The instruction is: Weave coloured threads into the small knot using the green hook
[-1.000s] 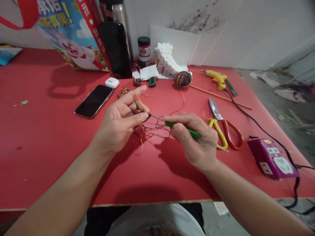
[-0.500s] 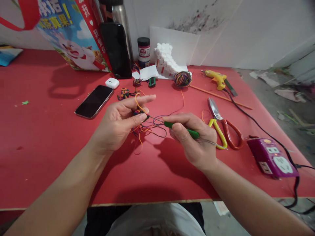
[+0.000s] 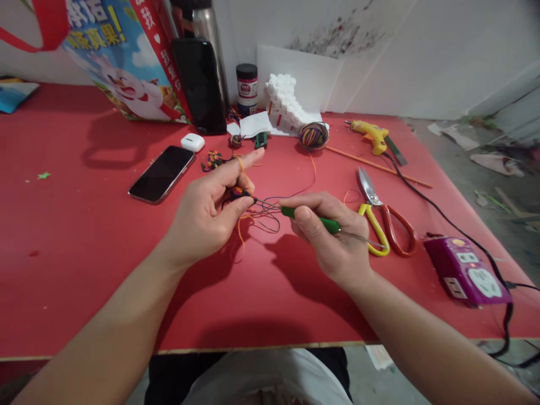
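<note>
My left hand [image 3: 211,211] pinches a small dark, multicoloured piece of crochet [image 3: 238,193] between thumb and fingers. Its index finger is stretched out, with orange yarn [image 3: 241,166] running over it. My right hand [image 3: 331,233] is closed around the green handle of a crochet hook [image 3: 312,219]. The hook's thin metal tip reaches the crochet at my left thumb; the exact stitch is too small to make out. Loose orange and dark strands [image 3: 264,216] hang below, between both hands. A ball of multicoloured yarn [image 3: 313,136] lies farther back.
Scissors [image 3: 382,216] lie right of my right hand, near a purple power socket [image 3: 468,273] and a corded yellow glue gun [image 3: 373,135]. A phone [image 3: 162,174] and white earphone case [image 3: 193,142] lie left. Behind stand a jar [image 3: 247,90], an upright black phone [image 3: 199,87] and a bag [image 3: 126,67].
My left index finger has lifted and tilted upward, carrying the orange yarn with it. More of the crochet piece shows. My right hand and the hook have shifted only slightly left.
</note>
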### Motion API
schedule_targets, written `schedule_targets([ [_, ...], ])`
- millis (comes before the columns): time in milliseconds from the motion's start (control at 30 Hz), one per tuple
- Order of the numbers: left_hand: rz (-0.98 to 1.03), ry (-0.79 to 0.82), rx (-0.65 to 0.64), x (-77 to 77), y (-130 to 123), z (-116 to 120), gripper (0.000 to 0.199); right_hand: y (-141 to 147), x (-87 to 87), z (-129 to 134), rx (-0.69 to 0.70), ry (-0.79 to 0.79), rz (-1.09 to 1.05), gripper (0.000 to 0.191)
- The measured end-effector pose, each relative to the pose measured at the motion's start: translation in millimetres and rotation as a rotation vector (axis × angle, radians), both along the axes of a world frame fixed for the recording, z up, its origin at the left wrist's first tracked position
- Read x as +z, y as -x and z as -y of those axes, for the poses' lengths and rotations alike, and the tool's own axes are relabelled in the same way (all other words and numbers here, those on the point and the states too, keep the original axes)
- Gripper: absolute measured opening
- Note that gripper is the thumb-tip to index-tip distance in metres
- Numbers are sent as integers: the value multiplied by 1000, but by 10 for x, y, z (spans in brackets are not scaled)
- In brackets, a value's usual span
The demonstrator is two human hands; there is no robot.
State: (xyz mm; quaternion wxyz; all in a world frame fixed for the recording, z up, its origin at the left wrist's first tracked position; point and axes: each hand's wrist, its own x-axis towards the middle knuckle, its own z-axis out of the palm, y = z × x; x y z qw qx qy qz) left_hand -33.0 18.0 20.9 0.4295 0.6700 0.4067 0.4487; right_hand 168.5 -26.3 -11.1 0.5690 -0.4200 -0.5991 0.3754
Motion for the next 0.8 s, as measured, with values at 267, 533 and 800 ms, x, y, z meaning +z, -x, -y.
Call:
schedule_targets([
  [267,-132,-257,0,-27,-11,18,46,21,51,-54,72,177,-267,26],
  [533,457,417,-73,-55,-14,-67,45,-5,46,6,16,-53,4,16],
  [800,611,809,-111,-67,29,-115,45,-25,55,-13,83,-400,263,19],
])
